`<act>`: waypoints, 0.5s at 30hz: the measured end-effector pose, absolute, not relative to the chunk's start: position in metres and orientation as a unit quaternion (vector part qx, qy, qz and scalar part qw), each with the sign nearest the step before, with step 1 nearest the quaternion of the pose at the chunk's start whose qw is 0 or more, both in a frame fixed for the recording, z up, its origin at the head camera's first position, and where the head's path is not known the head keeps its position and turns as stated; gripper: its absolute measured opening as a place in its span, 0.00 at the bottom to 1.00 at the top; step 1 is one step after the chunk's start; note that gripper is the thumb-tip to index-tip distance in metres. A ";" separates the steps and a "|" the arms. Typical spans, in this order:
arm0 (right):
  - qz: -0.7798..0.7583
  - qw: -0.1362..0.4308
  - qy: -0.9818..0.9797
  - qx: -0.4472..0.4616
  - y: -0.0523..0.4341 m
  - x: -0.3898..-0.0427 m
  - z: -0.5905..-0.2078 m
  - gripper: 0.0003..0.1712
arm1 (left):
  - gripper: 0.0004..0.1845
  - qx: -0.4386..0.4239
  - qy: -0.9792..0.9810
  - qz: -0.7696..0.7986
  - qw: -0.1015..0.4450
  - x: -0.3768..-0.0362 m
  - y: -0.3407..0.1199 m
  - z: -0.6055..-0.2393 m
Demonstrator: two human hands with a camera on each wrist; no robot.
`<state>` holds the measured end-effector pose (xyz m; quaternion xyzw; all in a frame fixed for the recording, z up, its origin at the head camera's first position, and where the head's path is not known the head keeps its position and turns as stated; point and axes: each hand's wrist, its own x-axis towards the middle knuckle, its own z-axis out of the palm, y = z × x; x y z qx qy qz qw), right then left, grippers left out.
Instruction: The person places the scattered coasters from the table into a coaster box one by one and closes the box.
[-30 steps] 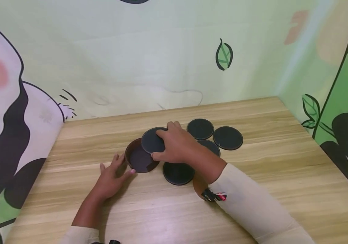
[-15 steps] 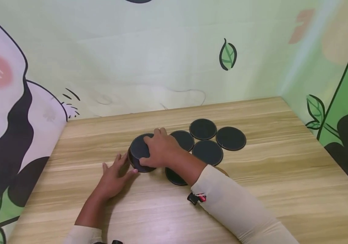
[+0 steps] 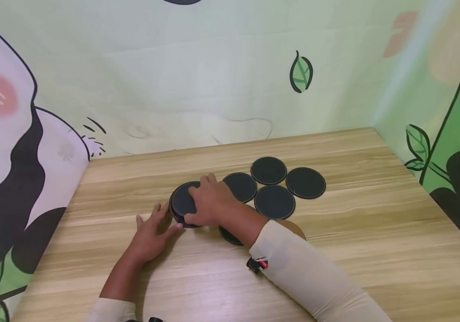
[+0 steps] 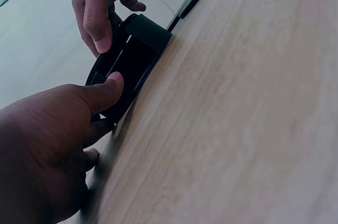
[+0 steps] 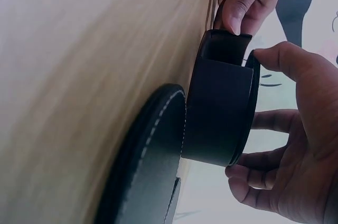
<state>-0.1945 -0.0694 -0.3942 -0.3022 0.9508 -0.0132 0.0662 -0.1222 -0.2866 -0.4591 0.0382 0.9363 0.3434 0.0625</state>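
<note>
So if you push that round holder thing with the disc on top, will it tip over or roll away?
Probably neither. The holder is low and wide and sits flat on the table, so it should slide. The left hand touches its side while the right hand holds the disc, so it may be light.

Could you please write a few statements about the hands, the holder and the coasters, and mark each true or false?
1. The right hand holds a dark coaster over the round holder. True.
2. The left hand is lifted well clear of the holder. False: its fingers touch the holder's side.
3. Four coasters lie flat in a cluster behind the right hand. True.
4. The holder stands on a white cloth. False: it stands on the bare wooden table.
5. One more coaster lies partly hidden under the right forearm. True.
</note>
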 end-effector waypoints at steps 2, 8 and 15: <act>-0.010 0.058 0.950 -0.307 -0.070 -0.194 -0.396 0.46 | 0.46 0.040 0.936 0.346 0.059 -0.122 -0.288 -0.461; -0.002 0.037 0.950 -0.311 -0.072 -0.190 -0.400 0.46 | 0.46 0.056 0.931 0.358 0.030 -0.123 -0.289 -0.467; 0.017 0.039 0.949 -0.313 -0.070 -0.187 -0.397 0.48 | 0.45 0.050 0.937 0.342 0.044 -0.123 -0.288 -0.462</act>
